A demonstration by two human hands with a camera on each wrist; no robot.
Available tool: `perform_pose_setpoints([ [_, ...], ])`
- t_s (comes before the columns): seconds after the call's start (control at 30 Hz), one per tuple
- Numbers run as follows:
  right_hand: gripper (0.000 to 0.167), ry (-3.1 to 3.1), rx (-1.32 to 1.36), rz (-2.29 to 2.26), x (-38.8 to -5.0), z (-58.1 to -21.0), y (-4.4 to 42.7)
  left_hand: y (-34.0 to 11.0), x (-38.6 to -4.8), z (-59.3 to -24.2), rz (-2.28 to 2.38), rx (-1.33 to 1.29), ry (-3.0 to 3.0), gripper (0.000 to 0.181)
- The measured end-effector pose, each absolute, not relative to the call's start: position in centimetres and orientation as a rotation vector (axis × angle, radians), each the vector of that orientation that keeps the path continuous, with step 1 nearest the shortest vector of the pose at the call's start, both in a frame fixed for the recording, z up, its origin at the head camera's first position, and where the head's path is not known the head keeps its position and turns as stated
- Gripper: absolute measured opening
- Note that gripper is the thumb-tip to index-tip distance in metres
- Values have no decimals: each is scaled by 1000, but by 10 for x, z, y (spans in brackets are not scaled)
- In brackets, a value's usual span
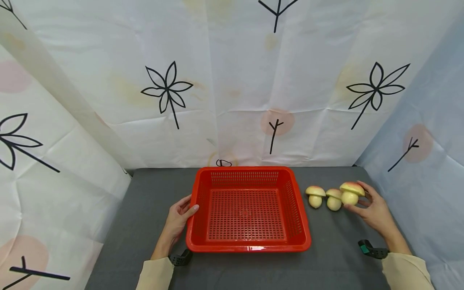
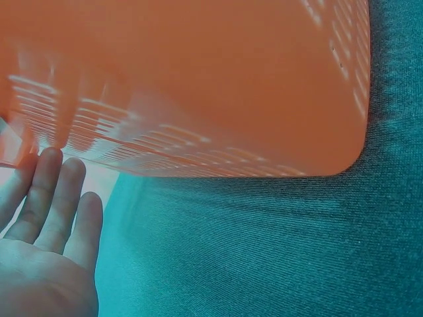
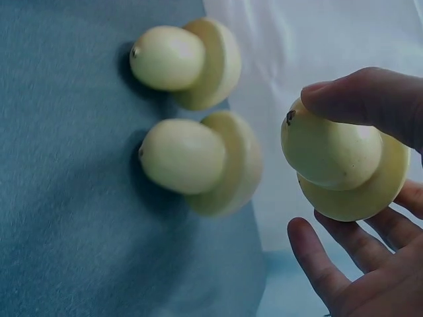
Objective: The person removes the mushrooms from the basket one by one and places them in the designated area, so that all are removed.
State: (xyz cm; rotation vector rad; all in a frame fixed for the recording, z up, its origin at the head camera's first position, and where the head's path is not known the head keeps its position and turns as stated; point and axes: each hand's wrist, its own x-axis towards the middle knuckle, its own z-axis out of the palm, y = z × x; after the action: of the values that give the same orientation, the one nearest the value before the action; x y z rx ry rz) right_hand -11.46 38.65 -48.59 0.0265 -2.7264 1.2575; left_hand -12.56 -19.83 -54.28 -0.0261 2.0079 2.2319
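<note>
A red plastic basket [image 1: 246,248] with slotted walls lies on the grey cloth. My left hand [image 1: 179,217] holds its left rim, thumb over the edge; in the left wrist view the fingers [image 2: 49,178] reach up against the outer wall. To the right of the basket, my right hand [image 1: 375,209] grips a toy mushroom [image 1: 351,194] with a yellow and reddish cap. In the right wrist view the thumb presses on the stem of this held mushroom [image 3: 330,148]. Two similar mushrooms, one nearer the basket [image 1: 315,196] and one beside the held one [image 1: 334,199], sit on the cloth.
Grey cloth [image 1: 145,201] covers the table. White patterned sheets hang behind [image 1: 232,80] and along the left [image 1: 54,193]; a bluish-looking sheet [image 1: 435,181] stands close to my right hand. Each wrist wears a dark band, the right band [image 1: 373,249] partly green.
</note>
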Motion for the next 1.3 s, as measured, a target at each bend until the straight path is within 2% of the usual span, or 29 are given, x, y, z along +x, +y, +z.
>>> perform_pose_setpoints([
  [0.77,96,-2891,-265,1325,-131,-524,429,-197,-126,-541,2236,-45,2002,59],
  [1.3,93,-2897,-196,1305,-133,-541,433,-197,-124,-541,2249,-27,2005,58],
])
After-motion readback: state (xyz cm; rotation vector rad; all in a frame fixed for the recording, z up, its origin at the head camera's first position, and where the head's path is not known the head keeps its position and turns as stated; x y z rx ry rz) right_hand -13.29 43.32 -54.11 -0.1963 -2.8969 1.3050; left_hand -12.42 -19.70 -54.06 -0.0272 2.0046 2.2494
